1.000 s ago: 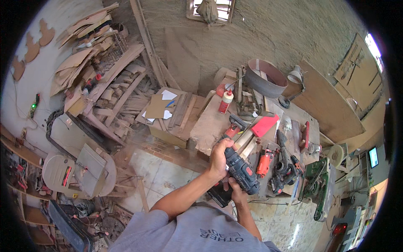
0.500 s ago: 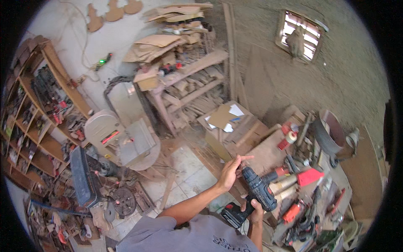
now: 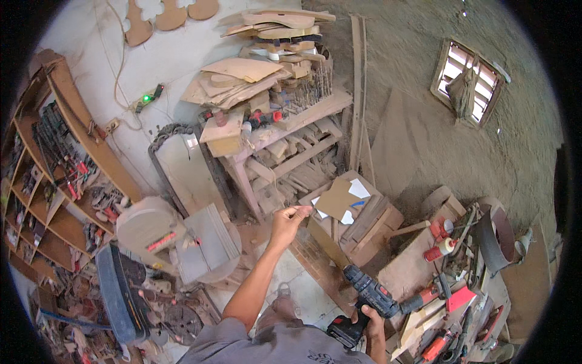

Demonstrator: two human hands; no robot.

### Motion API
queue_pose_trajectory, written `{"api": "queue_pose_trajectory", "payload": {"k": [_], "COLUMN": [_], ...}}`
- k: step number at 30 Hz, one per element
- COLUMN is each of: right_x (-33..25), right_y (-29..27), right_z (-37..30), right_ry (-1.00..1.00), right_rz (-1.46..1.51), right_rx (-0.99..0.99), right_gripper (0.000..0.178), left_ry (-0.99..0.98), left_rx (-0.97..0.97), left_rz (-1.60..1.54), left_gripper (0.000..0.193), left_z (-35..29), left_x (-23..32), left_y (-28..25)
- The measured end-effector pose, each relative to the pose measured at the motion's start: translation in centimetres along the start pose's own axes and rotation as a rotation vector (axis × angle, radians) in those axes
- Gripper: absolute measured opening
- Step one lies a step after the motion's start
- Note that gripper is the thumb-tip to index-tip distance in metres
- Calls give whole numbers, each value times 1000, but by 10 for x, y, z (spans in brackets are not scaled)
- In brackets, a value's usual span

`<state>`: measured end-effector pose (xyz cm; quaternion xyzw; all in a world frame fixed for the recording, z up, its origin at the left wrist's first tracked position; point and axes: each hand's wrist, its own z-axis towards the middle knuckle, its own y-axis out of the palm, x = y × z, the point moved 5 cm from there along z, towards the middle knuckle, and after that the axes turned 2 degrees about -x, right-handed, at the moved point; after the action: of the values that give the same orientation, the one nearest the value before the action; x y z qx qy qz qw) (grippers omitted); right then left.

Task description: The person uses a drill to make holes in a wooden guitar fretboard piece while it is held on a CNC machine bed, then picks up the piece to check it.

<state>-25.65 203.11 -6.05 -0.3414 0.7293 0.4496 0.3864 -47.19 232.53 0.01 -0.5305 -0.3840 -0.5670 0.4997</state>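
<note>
A dark cordless drill (image 3: 373, 291) sits in my right hand (image 3: 374, 324), whose fingers wrap round its grip below the body. Its chuck points up and to the left. Away from the drill, my left hand (image 3: 290, 224) is raised over the floor, thumb and fingertips pinched together. Whatever lies between those fingertips is too small to make out. Just beyond the left fingertips, a brown board piece (image 3: 337, 200) rests with white sheets on a wooden box (image 3: 368, 225).
A cluttered bench at right holds a red-capped bottle (image 3: 439, 249), a red wedge-shaped piece (image 3: 460, 298) and a round metal drum (image 3: 496, 239). Left stand a band saw (image 3: 148, 227) and tool shelves (image 3: 73, 182). A rack (image 3: 291, 130) at the back carries wood pieces and many drill bits.
My left hand has moved away from the drill's chuck, up and to the left, and its fingers have closed into a pinch. The drill stays in my right hand. The view has shifted.
</note>
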Motion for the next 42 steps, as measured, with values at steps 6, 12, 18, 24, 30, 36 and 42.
{"api": "queue_pose_trajectory", "payload": {"k": [6, 12, 18, 24, 30, 36, 42], "right_x": [-11, -13, -27, -44, -61, -64, -76], "right_y": [83, 99, 108, 82, 80, 79, 98], "right_z": [54, 104, 147, 205, 248, 284, 313], "right_ry": [-26, 14, -101, -121, -160, -147, -161], "right_rz": [134, 42, 139, 63, 118, 130, 140], "right_rx": [95, 147, 224, 270, 362, 450, 623], "right_gripper": [40, 41, 31, 33, 37, 39, 31], "left_ry": [-32, 60, 225, 116, 61, 118, 21], "left_rx": [43, 60, 87, 139, 168, 129, -6], "left_rz": [33, 145, 306, 314, 539, 510, 635], "left_gripper": [17, 19, 21, 15, 12, 11, 11], "left_z": [126, 221, 325, 419, 501, 599, 648], "left_x": [-6, -28, -40, -39, -44, -101, -128], "left_y": [-67, -98, -112, -107, -102, -125, -104]}}
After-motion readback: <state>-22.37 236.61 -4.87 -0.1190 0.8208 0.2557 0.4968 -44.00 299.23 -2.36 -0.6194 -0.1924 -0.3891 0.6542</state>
